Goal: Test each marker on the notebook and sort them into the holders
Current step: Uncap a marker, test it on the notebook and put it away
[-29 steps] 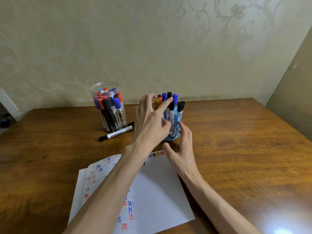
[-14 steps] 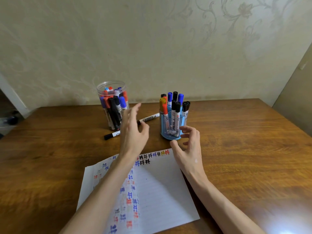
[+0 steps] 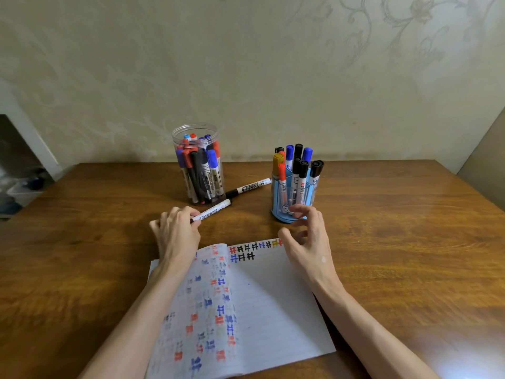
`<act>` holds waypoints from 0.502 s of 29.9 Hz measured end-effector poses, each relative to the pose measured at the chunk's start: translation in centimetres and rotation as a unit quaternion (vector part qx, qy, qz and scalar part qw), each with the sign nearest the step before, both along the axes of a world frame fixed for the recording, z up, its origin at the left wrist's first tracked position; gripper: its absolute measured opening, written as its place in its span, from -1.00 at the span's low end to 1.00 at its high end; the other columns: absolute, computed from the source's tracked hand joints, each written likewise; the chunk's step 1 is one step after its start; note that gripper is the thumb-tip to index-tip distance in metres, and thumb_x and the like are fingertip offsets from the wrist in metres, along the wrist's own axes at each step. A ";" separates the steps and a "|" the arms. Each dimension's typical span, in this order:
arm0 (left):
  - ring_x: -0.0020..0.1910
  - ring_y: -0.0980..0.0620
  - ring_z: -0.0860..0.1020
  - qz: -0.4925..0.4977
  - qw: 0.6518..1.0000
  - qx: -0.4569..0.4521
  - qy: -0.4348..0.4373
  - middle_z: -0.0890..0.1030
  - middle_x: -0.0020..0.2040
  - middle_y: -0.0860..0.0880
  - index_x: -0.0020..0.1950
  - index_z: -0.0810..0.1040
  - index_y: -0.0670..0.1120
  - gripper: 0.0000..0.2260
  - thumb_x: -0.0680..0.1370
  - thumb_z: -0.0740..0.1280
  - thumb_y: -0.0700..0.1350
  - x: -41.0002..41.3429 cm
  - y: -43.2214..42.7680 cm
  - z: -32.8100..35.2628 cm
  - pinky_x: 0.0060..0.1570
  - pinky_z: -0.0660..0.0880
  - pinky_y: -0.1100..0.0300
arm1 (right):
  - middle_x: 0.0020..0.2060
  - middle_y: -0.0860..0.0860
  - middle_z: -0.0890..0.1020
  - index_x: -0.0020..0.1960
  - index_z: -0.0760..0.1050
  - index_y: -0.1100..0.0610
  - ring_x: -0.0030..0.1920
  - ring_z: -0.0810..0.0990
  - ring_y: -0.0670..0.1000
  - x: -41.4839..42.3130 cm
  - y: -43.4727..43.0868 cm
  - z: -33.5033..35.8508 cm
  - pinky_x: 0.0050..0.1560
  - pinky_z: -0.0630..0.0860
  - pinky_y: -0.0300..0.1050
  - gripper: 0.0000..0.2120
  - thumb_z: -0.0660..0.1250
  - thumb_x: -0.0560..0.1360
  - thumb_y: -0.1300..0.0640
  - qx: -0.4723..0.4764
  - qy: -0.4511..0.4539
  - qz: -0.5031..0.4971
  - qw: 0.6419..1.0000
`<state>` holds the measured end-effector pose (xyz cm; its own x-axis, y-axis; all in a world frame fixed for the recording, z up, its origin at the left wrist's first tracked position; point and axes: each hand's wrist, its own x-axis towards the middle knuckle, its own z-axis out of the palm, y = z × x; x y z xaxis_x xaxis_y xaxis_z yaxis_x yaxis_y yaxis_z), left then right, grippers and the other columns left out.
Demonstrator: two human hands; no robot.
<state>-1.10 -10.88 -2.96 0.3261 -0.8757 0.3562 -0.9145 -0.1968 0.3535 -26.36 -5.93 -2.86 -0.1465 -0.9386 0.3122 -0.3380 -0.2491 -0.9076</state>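
Note:
My left hand (image 3: 176,232) is closed on one end of a white marker (image 3: 216,209) that lies on the wooden table (image 3: 396,242), in front of the clear jar. A second white marker with a black cap (image 3: 248,187) lies loose between the clear jar (image 3: 199,166) and the blue holder (image 3: 293,198). Both containers stand upright and hold several markers. My right hand (image 3: 307,239) hovers with fingers apart just in front of the blue holder, holding nothing. The open notebook (image 3: 259,302), marked with coloured test strokes, lies under my forearms.
A patterned wall rises right behind the table's far edge. The table drops off at the left, where a box and clutter sit on the floor (image 3: 19,187). A bright glare spot (image 3: 461,362) lies on the wood near the front right.
My left hand left the blue holder, swung left and down, and closed on the nearer loose marker. My right hand let go of the holder's base and stayed close in front of it.

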 end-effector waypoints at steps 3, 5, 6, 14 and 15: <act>0.23 -0.05 0.54 -0.044 0.995 -0.021 0.089 0.63 0.18 -0.04 0.22 0.63 0.02 -0.79 0.60 0.42 -0.15 -0.1 0.4 0.4 0.20 0.37 0.02 | 0.09 -0.12 0.56 0.19 0.54 -0.04 -0.08 0.58 -0.17 0.1 0.1 -0.1 -0.13 0.51 -0.34 -0.72 0.44 0.54 0.20 -0.016 0.011 0.009 1.000; 0.18 0.05 0.57 -0.129 0.972 -0.045 0.190 0.63 0.18 0.01 0.20 0.63 0.02 -0.82 0.62 0.40 -0.16 -0.8 1.3 1.4 0.10 0.45 0.21 | 0.00 -0.13 0.64 0.12 0.61 -0.04 -0.10 0.59 -0.14 0.0 0.0 -0.2 -0.14 0.48 -0.35 -0.86 0.46 0.57 0.11 -0.020 0.032 0.017 0.999; 0.15 0.15 0.58 -0.180 0.954 -0.046 0.234 0.62 0.18 0.06 0.20 0.64 0.03 -0.82 0.62 0.39 -0.15 -1.4 2.0 2.1 0.04 0.46 0.32 | -0.04 -0.13 0.68 0.11 0.64 -0.03 -0.12 0.60 -0.12 0.1 0.0 -0.1 -0.16 0.50 -0.31 -0.89 0.46 0.59 0.06 -0.016 0.033 0.029 0.999; 0.11 0.20 0.63 -0.378 0.893 0.063 0.237 0.68 0.10 0.19 0.23 0.61 0.11 -0.72 0.55 0.50 -0.09 -5.4 6.0 3.7 0.09 0.62 0.19 | -0.21 -0.04 0.75 0.03 0.71 0.17 -0.21 0.68 -0.15 1.0 1.2 1.6 -0.18 0.54 -0.30 -0.85 0.44 0.60 0.09 -0.011 -0.100 0.132 0.986; 0.07 0.22 0.64 -0.361 0.902 0.064 0.228 0.68 0.08 0.18 0.22 0.60 0.11 -0.72 0.53 0.51 -0.05 -5.3 6.2 3.5 0.07 0.63 0.19 | -0.26 -0.04 0.73 0.00 0.70 0.20 -0.25 0.65 -0.17 1.0 1.3 1.7 -0.21 0.51 -0.34 -0.82 0.44 0.60 0.09 -0.004 -0.109 0.130 0.986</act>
<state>-6.37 -4.69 0.56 -0.2590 -0.9426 0.2108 -0.5849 0.3267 0.7424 -25.34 -4.60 -1.17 0.0335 -0.9509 0.3077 -0.0595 -0.3093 -0.9491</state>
